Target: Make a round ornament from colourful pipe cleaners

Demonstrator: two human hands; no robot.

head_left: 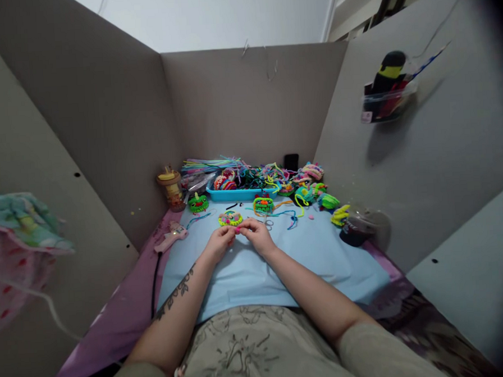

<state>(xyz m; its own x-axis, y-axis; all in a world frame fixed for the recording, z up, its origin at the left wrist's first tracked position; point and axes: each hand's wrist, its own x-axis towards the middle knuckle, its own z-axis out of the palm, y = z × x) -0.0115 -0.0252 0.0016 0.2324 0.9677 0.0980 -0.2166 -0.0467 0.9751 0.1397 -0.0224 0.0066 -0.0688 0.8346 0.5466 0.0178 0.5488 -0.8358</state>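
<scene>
My left hand [219, 245] and my right hand [258, 237] meet over the light blue cloth [318, 264]. Between their fingertips both pinch a small bright pink piece [237, 230], too small to make out further. Just beyond the fingers lies a yellow-green fuzzy figure [230, 219] with pink spots. Partly behind my right hand are scissors [269, 224]. A green fuzzy figure [263, 205] with orange and blue strands stands a little farther back. Short black bits [233, 206] lie near it.
A blue tray [241, 195] of yarn-like strands stands at the back, with fuzzy sticks [210, 164] behind. On the left are a pink glue gun [172, 237], a cup [172, 190] and another green figure [198, 203]. To the right sits a dark cap-like object [355, 232]. Grey panels enclose the table.
</scene>
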